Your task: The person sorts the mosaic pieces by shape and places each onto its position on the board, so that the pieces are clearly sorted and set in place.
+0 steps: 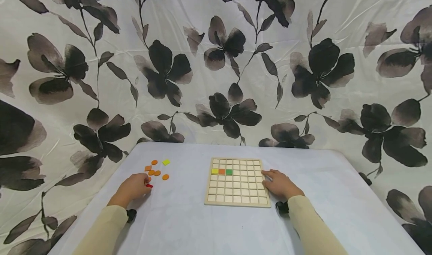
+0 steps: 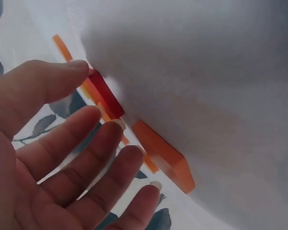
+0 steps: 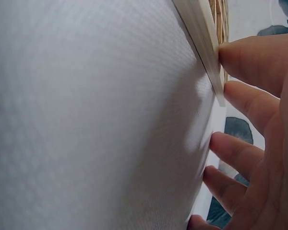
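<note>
My left hand [image 1: 132, 189] is low over the left side of the table. It pinches a small red tile [image 2: 105, 94] by its ends between the thumb and fingertips; the other fingers are loosely bent. Beside the fingers an orange piece [image 2: 163, 155] lies on the cloth. On the right, my right hand [image 1: 281, 183] touches the right edge of a wooden grid board [image 1: 239, 205], its thumb and index fingertip against the frame [image 3: 206, 48] and the other fingers spread. One row of the board holds a yellow tile [image 1: 214, 171], an orange tile [image 1: 221, 171] and a green tile [image 1: 229, 172].
Several orange round pieces [image 1: 165, 177] lie beyond the left hand, with an orange square tile [image 1: 148, 168] and a yellow tile [image 1: 166, 162] near them. White cloth covers the table [image 1: 189, 225]. A floral curtain [image 1: 222, 78] hangs behind its far edge.
</note>
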`<control>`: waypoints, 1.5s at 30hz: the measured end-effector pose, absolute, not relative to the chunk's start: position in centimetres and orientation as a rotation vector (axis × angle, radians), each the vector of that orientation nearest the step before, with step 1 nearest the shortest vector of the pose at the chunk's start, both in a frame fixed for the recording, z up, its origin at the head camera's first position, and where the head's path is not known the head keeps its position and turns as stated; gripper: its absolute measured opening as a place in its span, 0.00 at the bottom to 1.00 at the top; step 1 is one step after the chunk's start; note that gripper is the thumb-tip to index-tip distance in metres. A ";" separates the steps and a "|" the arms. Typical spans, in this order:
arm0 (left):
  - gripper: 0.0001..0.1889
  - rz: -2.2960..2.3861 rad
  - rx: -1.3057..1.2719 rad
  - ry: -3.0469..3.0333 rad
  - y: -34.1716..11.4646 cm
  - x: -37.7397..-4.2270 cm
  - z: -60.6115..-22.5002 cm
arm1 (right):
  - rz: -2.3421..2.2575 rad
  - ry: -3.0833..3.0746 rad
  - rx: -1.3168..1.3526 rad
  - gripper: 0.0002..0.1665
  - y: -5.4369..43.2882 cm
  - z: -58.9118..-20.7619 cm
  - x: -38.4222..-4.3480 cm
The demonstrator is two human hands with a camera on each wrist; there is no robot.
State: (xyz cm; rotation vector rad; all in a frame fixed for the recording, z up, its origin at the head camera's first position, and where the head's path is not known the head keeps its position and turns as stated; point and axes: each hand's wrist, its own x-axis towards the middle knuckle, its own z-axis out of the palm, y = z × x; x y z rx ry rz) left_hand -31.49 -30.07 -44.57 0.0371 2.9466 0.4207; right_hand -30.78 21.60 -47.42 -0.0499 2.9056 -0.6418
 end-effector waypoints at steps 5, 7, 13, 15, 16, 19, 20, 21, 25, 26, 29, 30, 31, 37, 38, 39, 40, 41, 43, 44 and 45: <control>0.11 0.425 0.014 2.923 -29.9 -31.6 -44.5 | -0.644 2.902 -0.046 0.32 21.5 -47.2 -30.9; 0.10 0.435 0.003 2.914 -29.8 -31.7 -44.6 | -0.646 2.899 -0.039 0.32 21.5 -47.1 -31.0; 0.08 0.476 0.008 2.905 -29.8 -31.8 -44.7 | -0.636 2.898 -0.040 0.32 21.4 -47.0 -30.9; 0.08 0.492 0.004 2.895 -29.6 -31.7 -44.7 | -0.635 2.893 -0.034 0.32 21.4 -47.0 -30.9; 0.08 0.505 0.002 2.889 -29.5 -31.7 -44.6 | -0.632 2.893 -0.033 0.32 21.4 -47.0 -30.8; 0.09 0.550 0.005 2.889 -29.0 -31.9 -44.5 | -0.624 2.897 -0.031 0.32 21.4 -47.0 -30.8; 0.09 0.568 0.011 2.895 -28.8 -31.9 -44.4 | -0.625 2.898 -0.030 0.32 21.4 -47.0 -30.8; 0.10 0.583 0.022 2.903 -28.6 -32.1 -44.4 | -0.628 2.899 -0.029 0.32 21.4 -47.0 -30.8; 0.13 0.639 0.085 2.946 -27.4 -32.5 -43.9 | -0.623 2.906 -0.030 0.32 21.4 -47.0 -30.9; 0.13 0.652 0.110 2.956 -27.0 -32.5 -43.8 | -0.622 2.906 -0.028 0.33 21.4 -47.0 -30.9; 0.15 0.715 0.161 2.965 -25.9 -32.6 -43.4 | -0.613 2.908 -0.031 0.33 21.4 -47.2 -30.9; 0.16 0.737 0.162 2.958 -25.5 -32.6 -43.3 | -0.617 2.905 -0.026 0.33 21.4 -47.2 -30.9; 0.16 0.758 0.171 2.955 -25.1 -32.7 -43.2 | -0.617 2.905 -0.024 0.33 21.4 -47.3 -30.9; 0.17 0.918 0.237 2.897 -23.2 -33.0 -43.0 | -0.627 2.907 -0.016 0.33 21.5 -47.4 -30.8; 0.17 0.942 0.254 2.890 -23.0 -33.1 -43.1 | -0.628 2.908 -0.016 0.33 21.5 -47.4 -30.8; 0.17 0.956 0.263 2.890 -22.7 -33.1 -43.1 | -0.627 2.909 -0.020 0.33 21.6 -47.5 -30.8; 0.17 0.968 0.268 2.890 -22.5 -33.2 -43.1 | -0.627 2.909 -0.022 0.33 21.6 -47.5 -30.8; 0.17 0.975 0.276 2.890 -22.3 -33.2 -43.1 | -0.628 2.908 -0.025 0.33 21.6 -47.5 -30.8; 0.18 0.992 0.299 2.888 -21.8 -33.3 -43.1 | -0.629 2.910 -0.027 0.33 21.6 -47.5 -30.9; 0.18 1.003 0.301 2.880 -21.5 -33.3 -43.1 | -0.626 2.911 -0.032 0.33 21.6 -47.5 -31.0; 0.19 1.012 0.296 2.870 -21.2 -33.3 -43.1 | -0.621 2.913 -0.038 0.33 21.6 -47.5 -31.0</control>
